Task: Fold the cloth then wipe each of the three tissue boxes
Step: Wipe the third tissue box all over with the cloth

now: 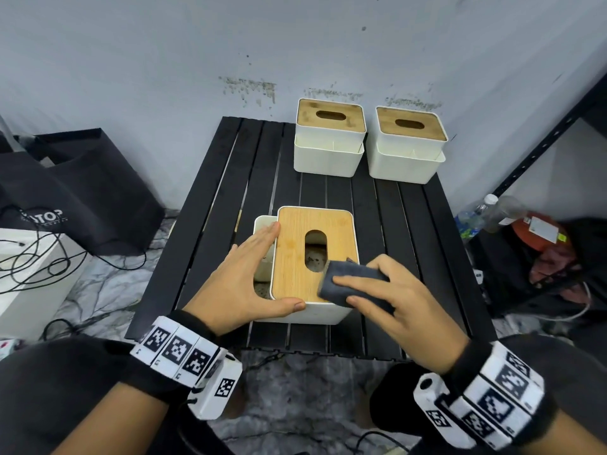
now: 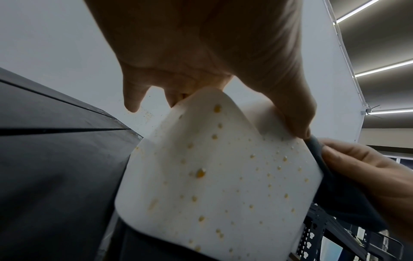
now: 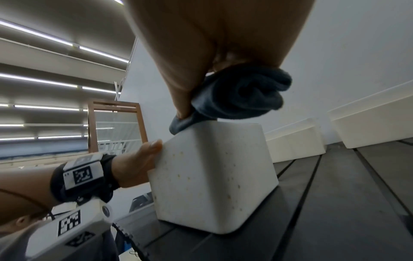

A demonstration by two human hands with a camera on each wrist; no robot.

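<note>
Three white tissue boxes with bamboo lids sit on my black slatted desk. The near tissue box, close to the front edge, is the one I am working on, and the two far tissue boxes stand side by side at the back edge against the wall.

The folded dark grey cloth lies on the lid's front right corner, pinched in my right hand, fingers on top and thumb curled under the wad. It is soft and thick, so I judge it will bunch unless I keep it flat under the fingers.

My left hand is spread against the box's left side, fingers straight along the lid edge, thumb across the front wall, bracing rather than gripping.

In the left wrist view the front wall is speckled with yellowish droplets, so it may be slick. The box looks light, stiff plastic, and I expect it to slide on the slats under a wipe. I would hold it by the side walls, not the loose-looking lid.

A black bag sits on the floor to the left.
</note>
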